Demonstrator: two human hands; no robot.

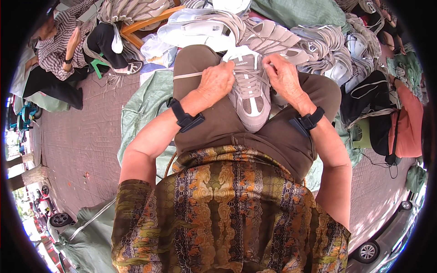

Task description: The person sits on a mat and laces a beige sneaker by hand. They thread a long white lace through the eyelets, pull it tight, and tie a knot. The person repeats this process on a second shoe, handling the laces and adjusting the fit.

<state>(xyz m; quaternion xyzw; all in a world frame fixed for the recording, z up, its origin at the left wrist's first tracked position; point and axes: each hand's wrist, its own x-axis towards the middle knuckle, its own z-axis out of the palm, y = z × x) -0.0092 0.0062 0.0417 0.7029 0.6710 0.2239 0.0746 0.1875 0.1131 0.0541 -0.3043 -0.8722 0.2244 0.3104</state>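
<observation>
A grey-beige sneaker (251, 102) with white parts rests between my thighs, its toe toward me and its tongue (246, 62) upright at the far end. Its lace is threaded across the front. My left hand (217, 82) is closed at the left edge of the shoe's opening, pinching the shoelace (187, 76), whose loose length runs out to the left over my knee. On the opposite side of the tongue my right hand (283, 79) has its fingers curled in, thumb and forefinger close together; what they hold, if anything, is too small to make out.
Beyond my knees lies a heap of similar shoes and uppers (273, 38). Green sheeting (143, 113) spreads under me. A person in a striped shirt (61, 45) sits at the far left; another in a pink top (406, 120) is at the right. A parked car (378, 250) stands lower right.
</observation>
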